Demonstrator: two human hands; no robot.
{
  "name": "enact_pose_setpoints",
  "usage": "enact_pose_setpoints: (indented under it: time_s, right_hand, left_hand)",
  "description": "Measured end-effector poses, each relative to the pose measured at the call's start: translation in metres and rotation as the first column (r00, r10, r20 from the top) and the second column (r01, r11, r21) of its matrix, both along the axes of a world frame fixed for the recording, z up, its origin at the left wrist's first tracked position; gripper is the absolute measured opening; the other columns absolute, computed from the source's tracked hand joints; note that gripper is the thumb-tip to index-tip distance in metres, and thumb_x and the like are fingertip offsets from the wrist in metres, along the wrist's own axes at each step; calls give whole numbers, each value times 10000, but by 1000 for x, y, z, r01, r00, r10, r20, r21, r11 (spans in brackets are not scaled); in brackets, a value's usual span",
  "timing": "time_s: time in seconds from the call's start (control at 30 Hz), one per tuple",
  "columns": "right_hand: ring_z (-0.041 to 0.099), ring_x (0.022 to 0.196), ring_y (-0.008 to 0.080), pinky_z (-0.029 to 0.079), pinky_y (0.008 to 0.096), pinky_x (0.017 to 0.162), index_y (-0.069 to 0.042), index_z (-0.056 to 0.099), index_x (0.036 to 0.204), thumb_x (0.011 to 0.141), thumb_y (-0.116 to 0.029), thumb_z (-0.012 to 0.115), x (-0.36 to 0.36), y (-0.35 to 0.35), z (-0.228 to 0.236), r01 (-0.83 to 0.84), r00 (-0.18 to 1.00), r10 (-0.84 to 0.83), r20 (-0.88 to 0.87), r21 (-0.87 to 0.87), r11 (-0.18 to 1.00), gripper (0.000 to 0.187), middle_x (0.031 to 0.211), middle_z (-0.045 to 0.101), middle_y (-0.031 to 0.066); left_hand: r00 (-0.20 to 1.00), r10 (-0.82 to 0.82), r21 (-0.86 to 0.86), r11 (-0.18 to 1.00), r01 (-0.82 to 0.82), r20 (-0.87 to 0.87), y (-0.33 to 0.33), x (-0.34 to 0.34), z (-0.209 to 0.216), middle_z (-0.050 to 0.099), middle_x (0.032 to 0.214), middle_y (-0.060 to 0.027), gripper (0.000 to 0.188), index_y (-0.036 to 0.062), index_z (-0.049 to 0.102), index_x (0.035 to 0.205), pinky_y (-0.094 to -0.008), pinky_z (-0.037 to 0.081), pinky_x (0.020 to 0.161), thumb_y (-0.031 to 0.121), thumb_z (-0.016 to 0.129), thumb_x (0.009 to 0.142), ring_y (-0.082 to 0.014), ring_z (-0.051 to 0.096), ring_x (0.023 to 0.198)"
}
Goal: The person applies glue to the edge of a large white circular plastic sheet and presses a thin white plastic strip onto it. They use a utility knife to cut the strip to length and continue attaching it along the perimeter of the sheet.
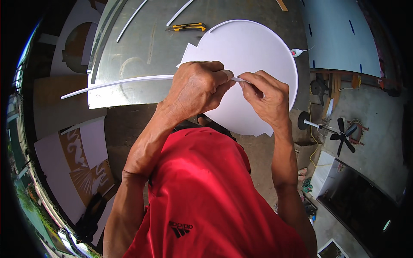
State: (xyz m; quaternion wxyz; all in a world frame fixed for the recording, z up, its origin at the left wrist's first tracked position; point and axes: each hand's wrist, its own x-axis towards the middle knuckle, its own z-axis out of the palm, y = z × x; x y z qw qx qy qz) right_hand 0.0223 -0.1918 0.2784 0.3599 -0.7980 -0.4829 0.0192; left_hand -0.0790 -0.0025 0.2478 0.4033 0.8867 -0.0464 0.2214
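A long, thin white strip (124, 81) runs from the far left of the metal table into my left hand (200, 85), whose fingers are closed round it. Its short end pokes out past that hand, and my right hand (266, 92) pinches the tip between thumb and finger. Both hands are above a round white panel (254, 51) with a raised rim and angular corners at the left and bottom. Part of the panel is hidden under my hands. Beyond it, a yellow and black utility knife (186, 27) lies on the table.
Two more white strips (131, 21) lie at the back of the metal table (142, 56). A small white bottle with a thin nozzle (296, 52) lies right of the panel. On the right are a light blue sheet (340, 34) and a black fan (342, 136); cut white panels (56, 172) lean at the left.
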Motion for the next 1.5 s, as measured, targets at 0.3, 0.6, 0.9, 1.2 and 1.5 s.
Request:
enact_pose_setpoints:
  time_s: [0.3, 0.6, 0.9, 1.2, 1.5]
  right_hand:
    - [664, 636, 172, 522, 327, 557, -9, 742, 1025, 838, 81, 765, -3, 1, -3, -6, 999, 7, 50, -6, 1000, 208, 789, 683, 81]
    - [656, 592, 165, 514, 303, 514, -10, 729, 1015, 847, 62, 760, -14, 4, -20, 123, 991, -126, 36, 76, 990, 185, 784, 702, 83]
    - [668, 634, 144, 504, 293, 529, 0, 747, 1050, 890, 34, 764, -2, -6, -5, 105, 993, -105, -55, 3, 994, 165, 834, 717, 77]
    - [676, 665, 159, 527, 312, 551, -18, 759, 1073, 868, 47, 768, 2, 2, -2, 33, 999, -34, -6, -40, 999, 215, 832, 705, 84]
    - [643, 628, 152, 511, 316, 552, -31, 765, 1036, 845, 39, 783, 8, 5, -7, 17, 1000, -16, 21, -30, 999, 204, 780, 690, 60]
  left_hand:
    - [1000, 3, 52, 999, -2, -14, 2, -3, 0, 684, 747, -85, 103, 35, 790, 917, -399, 508, 550, 83, 832, 837, -290, 657, 609]
    - [996, 84, 144, 986, -83, -6, -10, -2, -5, 687, 750, -71, 121, 43, 792, 939, -403, 519, 559, 110, 824, 843, -286, 670, 616]
    - [993, 36, -5, 999, -37, -110, 17, -5, 2, 677, 715, -84, 130, 25, 812, 963, -368, 477, 534, 118, 821, 873, -240, 629, 572]
    - [999, 53, 43, 998, -52, -14, 19, -6, -1, 656, 691, -77, 97, 29, 800, 920, -377, 452, 517, 89, 833, 851, -228, 607, 562]
    - [998, 64, 56, 996, -63, -6, 21, -4, -3, 658, 692, -65, 94, 46, 808, 931, -373, 459, 516, 97, 829, 855, -225, 602, 558]
